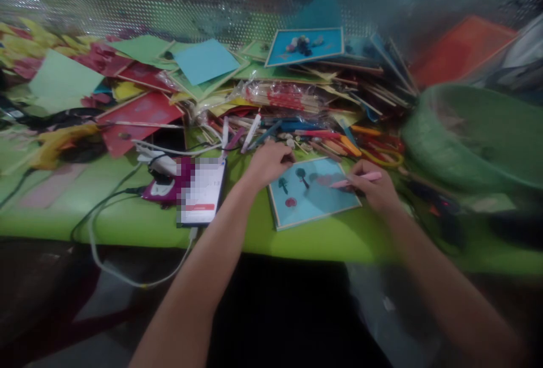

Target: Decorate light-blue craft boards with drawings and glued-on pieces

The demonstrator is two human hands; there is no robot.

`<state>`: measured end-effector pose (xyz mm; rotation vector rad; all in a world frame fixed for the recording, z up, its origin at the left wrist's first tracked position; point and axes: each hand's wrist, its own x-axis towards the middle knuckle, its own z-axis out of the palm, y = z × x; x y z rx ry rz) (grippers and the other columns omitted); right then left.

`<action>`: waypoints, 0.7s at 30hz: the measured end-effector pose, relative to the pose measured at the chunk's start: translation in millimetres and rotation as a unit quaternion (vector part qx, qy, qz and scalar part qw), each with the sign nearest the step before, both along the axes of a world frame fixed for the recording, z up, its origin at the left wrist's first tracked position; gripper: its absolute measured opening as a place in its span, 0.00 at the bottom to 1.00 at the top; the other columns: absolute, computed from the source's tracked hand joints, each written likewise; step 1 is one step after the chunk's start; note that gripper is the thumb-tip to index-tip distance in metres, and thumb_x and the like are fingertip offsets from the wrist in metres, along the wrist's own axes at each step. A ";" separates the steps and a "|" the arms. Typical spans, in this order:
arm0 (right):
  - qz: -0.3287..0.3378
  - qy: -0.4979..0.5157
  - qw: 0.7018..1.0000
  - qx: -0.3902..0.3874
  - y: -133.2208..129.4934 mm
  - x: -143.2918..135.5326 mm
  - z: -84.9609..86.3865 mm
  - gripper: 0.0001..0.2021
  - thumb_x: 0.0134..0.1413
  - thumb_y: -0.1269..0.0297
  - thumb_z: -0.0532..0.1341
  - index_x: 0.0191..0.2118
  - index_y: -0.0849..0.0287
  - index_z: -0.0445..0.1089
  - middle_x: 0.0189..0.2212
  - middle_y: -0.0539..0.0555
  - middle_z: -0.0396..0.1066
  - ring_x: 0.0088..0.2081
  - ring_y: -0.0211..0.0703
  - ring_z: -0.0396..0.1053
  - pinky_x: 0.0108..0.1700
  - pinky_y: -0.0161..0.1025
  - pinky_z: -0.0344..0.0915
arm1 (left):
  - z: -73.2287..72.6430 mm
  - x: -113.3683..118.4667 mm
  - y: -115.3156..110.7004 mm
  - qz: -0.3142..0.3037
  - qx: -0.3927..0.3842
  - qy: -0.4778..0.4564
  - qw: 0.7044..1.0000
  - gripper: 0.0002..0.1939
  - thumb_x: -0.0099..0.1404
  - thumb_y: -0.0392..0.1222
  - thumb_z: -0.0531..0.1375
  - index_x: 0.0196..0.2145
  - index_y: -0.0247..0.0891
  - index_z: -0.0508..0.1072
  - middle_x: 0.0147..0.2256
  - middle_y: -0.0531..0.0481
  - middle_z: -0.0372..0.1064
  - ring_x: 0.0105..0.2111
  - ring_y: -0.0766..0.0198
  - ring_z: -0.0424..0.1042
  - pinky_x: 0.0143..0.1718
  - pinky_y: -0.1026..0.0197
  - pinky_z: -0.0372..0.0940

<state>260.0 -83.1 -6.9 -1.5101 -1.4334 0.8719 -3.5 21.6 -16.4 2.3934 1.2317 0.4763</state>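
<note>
A light blue picture board [320, 210] with a thin pale frame lies on the green table in front of me. Two dark tree shapes and a red round patch show on its left half; the shapes further right are blurred. My right hand [375, 187] grips a pink pen [368, 176] at the board's right side, its left end over the blue surface. At the upper left edge of the board is my left hand [270, 163], fingers curled, fingertips partly hidden. Whatever they hold, if anything, cannot be made out.
A phone [207, 187] and a purple power strip [163, 190] with cables lie left. Markers [252, 130] and a bagged bundle [284, 98] are piled behind the board. A green basin [428, 142] stands right, a yellow glue gun [63, 142] left.
</note>
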 end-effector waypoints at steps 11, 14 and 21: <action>0.004 0.023 1.000 0.020 1.3 10.3 -11.2 0.10 0.53 0.59 0.66 0.25 0.55 0.69 0.21 0.47 0.68 0.24 0.39 0.65 0.29 0.37 0.61 | -0.8 0.1 0.1 0.002 -0.001 -0.003 1.000 0.08 0.63 0.34 0.61 0.37 0.39 0.81 0.40 0.46 0.80 0.43 0.54 0.75 0.51 0.51 0.67; -0.003 0.015 1.000 0.027 0.8 9.7 -11.0 0.11 0.53 0.59 0.66 0.25 0.55 0.68 0.21 0.47 0.68 0.25 0.39 0.66 0.29 0.37 0.62 | -0.3 -0.2 0.1 0.000 -0.001 -0.004 1.000 0.08 0.63 0.34 0.61 0.37 0.39 0.81 0.40 0.46 0.80 0.42 0.54 0.75 0.51 0.51 0.67; -0.021 -0.035 0.999 0.015 0.3 1.6 -2.1 0.10 0.51 0.58 0.68 0.26 0.55 0.69 0.22 0.49 0.70 0.26 0.41 0.67 0.30 0.38 0.64 | -2.7 -1.1 1.2 -0.003 0.001 -0.011 1.000 0.08 0.63 0.34 0.61 0.36 0.39 0.81 0.40 0.46 0.80 0.41 0.54 0.74 0.50 0.51 0.67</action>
